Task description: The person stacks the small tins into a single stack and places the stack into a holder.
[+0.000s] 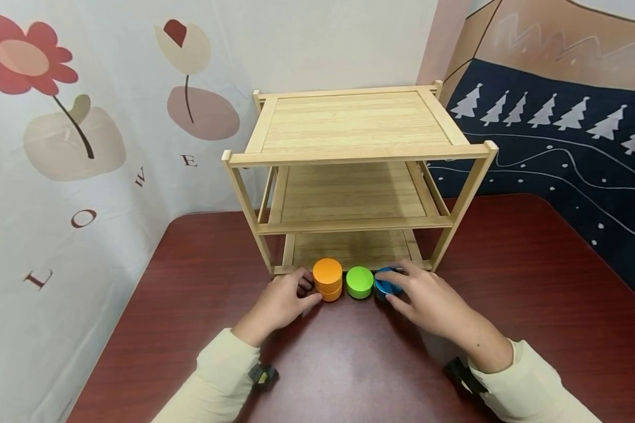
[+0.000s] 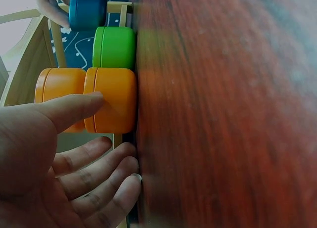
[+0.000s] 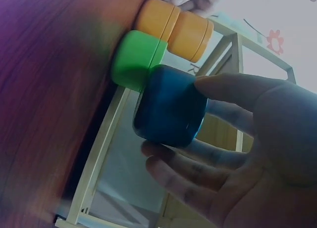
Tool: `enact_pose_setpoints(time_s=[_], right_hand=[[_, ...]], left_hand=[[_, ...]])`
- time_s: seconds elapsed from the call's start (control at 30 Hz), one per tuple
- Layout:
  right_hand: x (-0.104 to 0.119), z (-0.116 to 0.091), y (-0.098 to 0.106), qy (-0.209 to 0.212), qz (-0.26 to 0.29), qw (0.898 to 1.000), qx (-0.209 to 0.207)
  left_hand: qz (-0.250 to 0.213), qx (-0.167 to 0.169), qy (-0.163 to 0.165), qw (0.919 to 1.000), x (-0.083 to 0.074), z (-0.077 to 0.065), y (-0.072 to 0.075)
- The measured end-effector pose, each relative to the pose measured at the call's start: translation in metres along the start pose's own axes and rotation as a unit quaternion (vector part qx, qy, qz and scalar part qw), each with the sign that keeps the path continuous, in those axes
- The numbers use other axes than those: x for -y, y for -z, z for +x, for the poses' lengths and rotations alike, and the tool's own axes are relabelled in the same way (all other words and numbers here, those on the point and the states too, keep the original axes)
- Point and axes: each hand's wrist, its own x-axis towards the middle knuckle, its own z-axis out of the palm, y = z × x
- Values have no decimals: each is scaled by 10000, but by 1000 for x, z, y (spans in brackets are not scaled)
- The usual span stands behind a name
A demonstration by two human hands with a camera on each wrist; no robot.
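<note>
On the left, a pale wall cloth point(image 1: 132, 35) carries two printed flowers point(image 1: 22, 57), one with red petals and one a tulip with a dark red centre. In front of it, the first of two hands, the left hand point(image 1: 283, 296), rests its thumb on the lower of two orange containers point(image 1: 327, 273) stacked on the dark red surface point(image 1: 338, 370) — its other fingers are loosely bent beside the pair, so it is partly spread and grips nothing. Just right of that stack, one green container point(image 1: 360, 283) stands alone on the surface. Next along comes one blue container point(image 3: 171, 107), raised a little off the surface near the green one; whether those two touch I cannot tell. The right hand point(image 1: 428, 294) holds it, thumb on one side and curved fingers on the other. That makes four round containers in three colours, in a row along the front of one wooden rack point(image 1: 360, 120) with three tiers. Each wrist wears a black strap point(image 1: 464, 376), two in all, at the cuffs of two pale sleeves point(image 1: 534, 382). At far right hangs one dark blue cloth point(image 1: 513, 144) — printed with a row of pale trees point(image 1: 571, 115).
</note>
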Motion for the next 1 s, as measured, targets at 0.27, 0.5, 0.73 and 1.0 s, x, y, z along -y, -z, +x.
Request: enact_pose_setpoints(time_s=[0.27, 0.5, 0.73, 1.0], right_hand=[[3, 1, 0, 172, 228, 9993, -222], [5, 1, 0, 365, 136, 9979, -517], [7, 0, 0, 443, 124, 9962, -746], [10, 2, 1, 496, 99, 9947, -899]], left_hand=[[-24, -1, 39, 10000, -1, -2, 1], [48, 7, 26, 10000, -1, -3, 2], [57, 42, 41, 10000, -1, -3, 2], [82, 88, 61, 9999, -1, -3, 1]])
